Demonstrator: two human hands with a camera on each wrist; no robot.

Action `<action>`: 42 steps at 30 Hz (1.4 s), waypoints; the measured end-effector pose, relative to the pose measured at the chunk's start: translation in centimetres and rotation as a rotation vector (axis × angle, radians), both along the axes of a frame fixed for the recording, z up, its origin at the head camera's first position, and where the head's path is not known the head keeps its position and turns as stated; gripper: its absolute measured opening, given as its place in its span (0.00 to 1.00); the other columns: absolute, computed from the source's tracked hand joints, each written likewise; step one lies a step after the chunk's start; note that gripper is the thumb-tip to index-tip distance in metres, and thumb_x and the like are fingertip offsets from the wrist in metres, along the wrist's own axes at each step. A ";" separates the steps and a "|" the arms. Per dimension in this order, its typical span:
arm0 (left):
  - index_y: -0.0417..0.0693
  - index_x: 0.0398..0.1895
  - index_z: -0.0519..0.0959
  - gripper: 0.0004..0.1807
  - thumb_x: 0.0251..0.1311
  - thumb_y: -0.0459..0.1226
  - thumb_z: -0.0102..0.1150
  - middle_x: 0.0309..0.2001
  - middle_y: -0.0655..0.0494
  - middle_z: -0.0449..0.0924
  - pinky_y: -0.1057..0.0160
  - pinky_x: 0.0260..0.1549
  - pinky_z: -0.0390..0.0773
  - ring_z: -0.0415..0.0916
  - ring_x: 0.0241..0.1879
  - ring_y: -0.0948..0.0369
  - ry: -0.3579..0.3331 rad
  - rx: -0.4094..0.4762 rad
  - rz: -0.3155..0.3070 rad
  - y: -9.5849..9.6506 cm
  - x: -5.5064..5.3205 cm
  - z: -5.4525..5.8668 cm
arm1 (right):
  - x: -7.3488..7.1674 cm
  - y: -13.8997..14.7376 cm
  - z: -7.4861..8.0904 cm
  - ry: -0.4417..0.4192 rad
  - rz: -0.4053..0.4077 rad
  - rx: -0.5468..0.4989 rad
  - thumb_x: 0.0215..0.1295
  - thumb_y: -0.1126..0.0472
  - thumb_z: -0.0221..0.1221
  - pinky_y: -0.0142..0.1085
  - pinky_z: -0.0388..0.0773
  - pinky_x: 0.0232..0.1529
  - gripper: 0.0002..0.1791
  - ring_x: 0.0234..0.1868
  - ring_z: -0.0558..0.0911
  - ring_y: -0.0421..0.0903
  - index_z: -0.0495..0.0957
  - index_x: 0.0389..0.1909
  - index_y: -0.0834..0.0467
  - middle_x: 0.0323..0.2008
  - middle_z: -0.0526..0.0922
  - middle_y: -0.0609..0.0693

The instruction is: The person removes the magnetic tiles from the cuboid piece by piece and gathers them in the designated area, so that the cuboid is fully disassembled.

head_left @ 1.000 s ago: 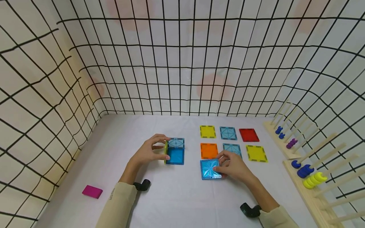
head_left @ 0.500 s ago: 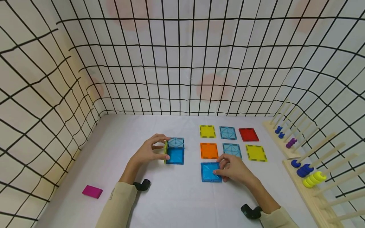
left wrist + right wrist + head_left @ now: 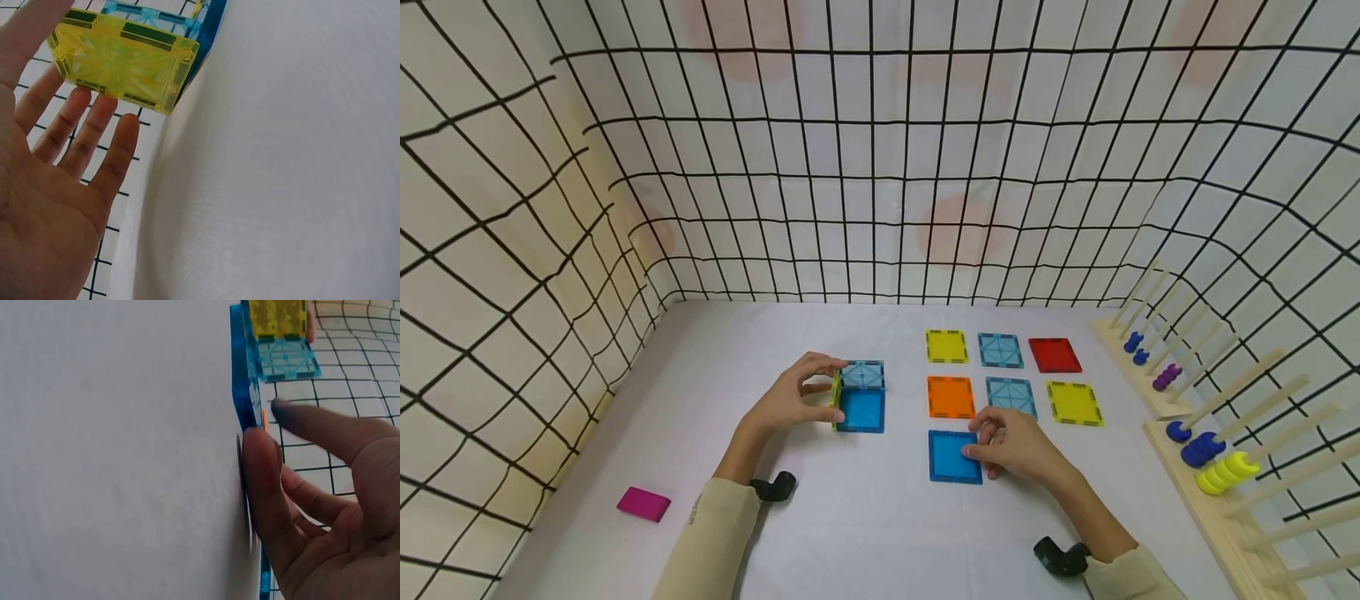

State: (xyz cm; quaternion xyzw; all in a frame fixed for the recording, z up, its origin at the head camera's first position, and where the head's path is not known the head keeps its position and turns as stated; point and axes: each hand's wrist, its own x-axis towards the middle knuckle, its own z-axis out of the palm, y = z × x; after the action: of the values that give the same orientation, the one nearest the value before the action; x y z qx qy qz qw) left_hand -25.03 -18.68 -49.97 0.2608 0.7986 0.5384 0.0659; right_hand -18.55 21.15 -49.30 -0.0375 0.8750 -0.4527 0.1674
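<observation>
At the centre-left, a yellow magnetic tile (image 3: 119,59) stands upright along the left side of a flat blue tile (image 3: 861,410). A pale blue tile (image 3: 862,375) adjoins them at the back. My left hand (image 3: 787,393) holds the yellow tile by opposite edges, thumb on the near one and fingertips on the far one. To the right, my right hand (image 3: 1011,442) pinches another blue magnetic tile (image 3: 951,457) at its right edge, with the thumb showing over its top. In the right wrist view this tile is nearly edge-on, and the thumb hides part of it.
Beyond my right hand lie loose tiles in two rows, among them an orange tile (image 3: 951,397) and a red tile (image 3: 1055,355). Wooden peg boards (image 3: 1195,508) with beads line the right side. A magenta block (image 3: 643,504) is at left. Black wire mesh surrounds the table.
The blue tile in my right hand has come slightly nearer and tipped flatter, losing its bright glare. My left hand and the joined tiles have stayed in place.
</observation>
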 end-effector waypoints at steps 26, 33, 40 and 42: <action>0.57 0.68 0.73 0.41 0.49 0.34 0.81 0.65 0.59 0.69 0.43 0.65 0.76 0.67 0.67 0.50 -0.034 -0.027 0.042 0.2 0.2 -0.1 | -3.8 -4.8 0.9 0.266 0.051 -0.037 0.63 0.46 0.71 0.35 0.83 0.43 0.25 0.46 0.81 0.47 0.81 0.55 0.54 0.45 0.85 0.48; 0.59 0.68 0.74 0.41 0.49 0.33 0.80 0.66 0.61 0.69 0.42 0.65 0.76 0.67 0.67 0.51 -0.041 -0.014 0.040 0.1 0.1 -0.2 | -5.1 -7.6 1.3 0.252 0.080 -0.121 0.60 0.44 0.73 0.36 0.86 0.35 0.30 0.45 0.82 0.49 0.80 0.59 0.54 0.48 0.84 0.54; 0.60 0.67 0.74 0.40 0.48 0.33 0.81 0.66 0.62 0.69 0.42 0.64 0.77 0.67 0.67 0.51 -0.032 -0.021 0.044 0.3 0.1 -0.1 | -6.1 -9.3 1.1 0.242 0.072 -0.138 0.59 0.45 0.74 0.37 0.86 0.37 0.33 0.47 0.81 0.48 0.78 0.64 0.50 0.52 0.82 0.56; 0.60 0.67 0.74 0.40 0.48 0.33 0.81 0.66 0.61 0.69 0.42 0.64 0.77 0.67 0.67 0.50 -0.028 -0.014 0.029 0.4 0.1 -0.1 | -6.3 -9.6 1.2 0.249 0.069 -0.132 0.58 0.45 0.75 0.37 0.85 0.40 0.34 0.48 0.81 0.48 0.78 0.65 0.49 0.52 0.82 0.55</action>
State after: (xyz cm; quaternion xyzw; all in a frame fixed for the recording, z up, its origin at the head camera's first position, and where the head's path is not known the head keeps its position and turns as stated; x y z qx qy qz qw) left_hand -24.97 -18.26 -50.11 0.2412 0.8050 0.5374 0.0711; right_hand -24.82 11.52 -48.14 -0.1343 0.8555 -0.4951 0.0699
